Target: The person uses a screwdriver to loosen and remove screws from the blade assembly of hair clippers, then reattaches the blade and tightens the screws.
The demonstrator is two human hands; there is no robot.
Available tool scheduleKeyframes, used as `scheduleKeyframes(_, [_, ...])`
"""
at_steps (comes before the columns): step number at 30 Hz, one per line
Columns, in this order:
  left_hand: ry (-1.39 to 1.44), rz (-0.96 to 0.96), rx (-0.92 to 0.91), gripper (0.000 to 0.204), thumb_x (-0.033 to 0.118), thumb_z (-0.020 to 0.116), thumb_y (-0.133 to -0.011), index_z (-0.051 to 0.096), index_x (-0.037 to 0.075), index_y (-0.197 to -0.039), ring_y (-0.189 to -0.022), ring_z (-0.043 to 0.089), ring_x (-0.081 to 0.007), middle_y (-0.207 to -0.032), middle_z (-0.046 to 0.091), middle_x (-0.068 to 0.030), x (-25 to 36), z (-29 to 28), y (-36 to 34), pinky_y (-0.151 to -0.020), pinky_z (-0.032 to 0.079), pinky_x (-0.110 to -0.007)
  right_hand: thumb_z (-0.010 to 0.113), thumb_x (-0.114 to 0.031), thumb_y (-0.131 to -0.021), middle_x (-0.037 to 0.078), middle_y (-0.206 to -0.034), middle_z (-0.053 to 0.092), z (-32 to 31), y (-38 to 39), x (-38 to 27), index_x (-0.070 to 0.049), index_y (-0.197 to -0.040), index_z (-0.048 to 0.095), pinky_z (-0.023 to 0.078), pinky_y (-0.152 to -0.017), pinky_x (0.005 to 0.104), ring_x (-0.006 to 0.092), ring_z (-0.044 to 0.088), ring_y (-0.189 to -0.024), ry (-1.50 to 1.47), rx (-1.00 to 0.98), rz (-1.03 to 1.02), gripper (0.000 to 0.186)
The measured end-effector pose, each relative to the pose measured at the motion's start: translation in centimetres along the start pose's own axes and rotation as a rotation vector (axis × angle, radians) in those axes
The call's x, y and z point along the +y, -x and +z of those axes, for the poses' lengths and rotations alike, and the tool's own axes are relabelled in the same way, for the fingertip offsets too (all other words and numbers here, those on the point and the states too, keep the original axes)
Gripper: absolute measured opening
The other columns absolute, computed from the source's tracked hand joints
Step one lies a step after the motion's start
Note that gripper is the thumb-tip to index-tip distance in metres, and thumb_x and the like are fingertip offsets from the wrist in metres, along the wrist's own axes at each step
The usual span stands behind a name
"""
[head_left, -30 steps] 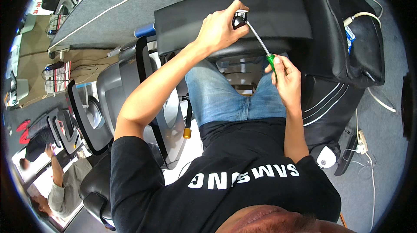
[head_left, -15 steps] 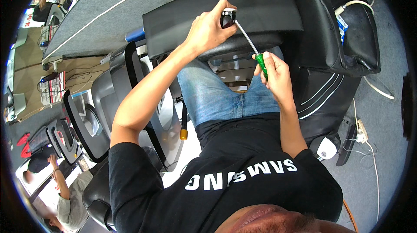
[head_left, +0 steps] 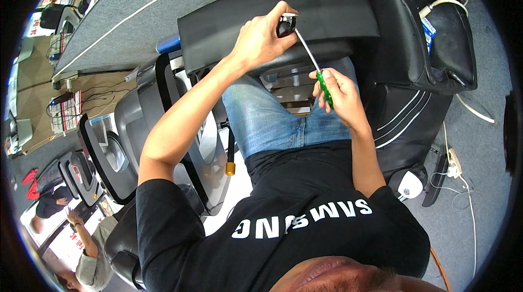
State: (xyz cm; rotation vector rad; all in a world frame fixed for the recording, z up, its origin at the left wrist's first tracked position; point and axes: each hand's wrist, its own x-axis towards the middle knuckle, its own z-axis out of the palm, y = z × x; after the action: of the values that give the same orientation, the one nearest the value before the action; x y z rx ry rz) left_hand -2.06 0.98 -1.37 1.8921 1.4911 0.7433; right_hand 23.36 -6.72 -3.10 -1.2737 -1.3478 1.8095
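Note:
Over the padded black surface [head_left: 332, 8], my left hand [head_left: 259, 40] is closed around a small black thing with a shiny silver part [head_left: 284, 28]. Its exact kind is hard to make out, since my palm and fingers cover much of it. My right hand [head_left: 345, 98] grips a screwdriver [head_left: 326, 91] by its green handle, with thumb and fingers wrapped round it. The metal shaft slants up and left, and its tip meets or nearly meets the right side of the black thing; contact cannot be told for sure.
Right of the padded surface stands a black padded seat part [head_left: 400, 36] with a white cable and a blue-and-white packet [head_left: 429, 35]. A grey-black machine frame [head_left: 141, 112] and a lever with a gold tip [head_left: 230, 168] are on my left. Farther left, another person [head_left: 92, 254] is at work.
My right hand and the screwdriver handle have shifted slightly down and left. My left hand, with the black thing, has dipped a little. The person at far left has moved an arm.

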Motion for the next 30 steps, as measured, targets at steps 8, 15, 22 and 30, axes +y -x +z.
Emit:
scheduleKeyframes(8, [0.153, -0.005, 0.070, 0.050, 0.021, 0.076, -0.092, 0.052, 0.008, -0.134, -0.085, 0.075, -0.0292, -0.102, 0.073, -0.0145, -0.6, 1.0, 0.0, -0.080, 0.058, -0.041, 0.046, -0.034, -0.117, 0.005, -0.078, 0.063, 0.2, 0.0, -1.3, 0.000, -0.132, 0.059, 0.034, -0.040, 0.0183, 0.0025, 0.045, -0.047, -0.267, -0.004, 0.113, 0.040])
scheduleKeyframes(15, [0.993, -0.512, -0.023, 0.042, 0.029, 0.066, -0.103, 0.047, 0.006, -0.133, -0.097, 0.072, -0.0207, -0.105, 0.066, -0.0094, -1.4, 0.8, -1.0, -0.084, 0.061, -0.037, 0.045, -0.018, -0.110, 0.014, -0.089, 0.066, -0.1, -0.1, -1.1, -0.003, -0.130, 0.046, 0.038, -0.043, 0.0218, 0.0091, 0.054, -0.057, -0.409, 0.075, 0.013, 0.025])
scheduleKeyframes(22, [1.011, -0.485, 0.036, 0.057, 0.050, 0.077, -0.098, 0.057, 0.003, -0.121, -0.088, 0.069, -0.0151, -0.099, 0.065, -0.0043, -2.3, 1.6, -1.0, -0.079, 0.061, -0.032, 0.043, -0.018, -0.115, 0.018, -0.101, 0.068, 0.9, 0.1, -2.1, -0.002, -0.140, 0.045, 0.040, -0.041, 0.0208, 0.0095, 0.054, -0.054, -0.400, 0.175, -0.050, 0.031])
scheduleKeyframes(30, [0.951, -0.414, 0.181, 0.055, 0.034, 0.092, -0.087, 0.053, 0.007, -0.116, -0.073, 0.067, -0.0131, -0.094, 0.062, -0.0044, 0.1, 0.9, -0.8, -0.066, 0.060, -0.027, 0.049, -0.019, -0.114, 0.014, -0.099, 0.068, 0.0, 0.5, -1.9, -0.002, -0.141, 0.047, 0.033, -0.040, 0.0178, 0.0035, 0.047, -0.050, -0.310, 0.140, -0.073, 0.033])
